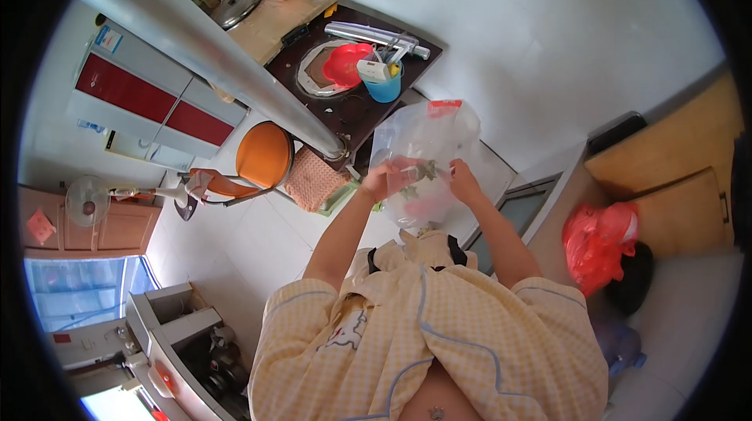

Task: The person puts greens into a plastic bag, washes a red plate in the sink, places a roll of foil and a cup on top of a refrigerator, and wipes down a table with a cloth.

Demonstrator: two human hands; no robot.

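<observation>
A large clear plastic bag (pixel 431 135) hangs open in front of my body, with a red patch at its top edge. My left hand (pixel 384 178) is closed on the left side of the bag. On the right side, my right hand (pixel 462 180) pinches the bag between its fingers. A green leafy piece (pixel 427 169) shows between my two hands, at or behind the plastic; whether a hand touches it is unclear. Something pink shows through the lower part of the bag.
A dark table (pixel 352 113) ahead holds a red tray (pixel 345 65) and a blue bucket (pixel 384 90). An orange chair (pixel 264 155) and a pink woven stool (pixel 313 178) stand left. Red plastic bags (pixel 599 241) lie right. A metal pipe (pixel 227 61) crosses the upper left.
</observation>
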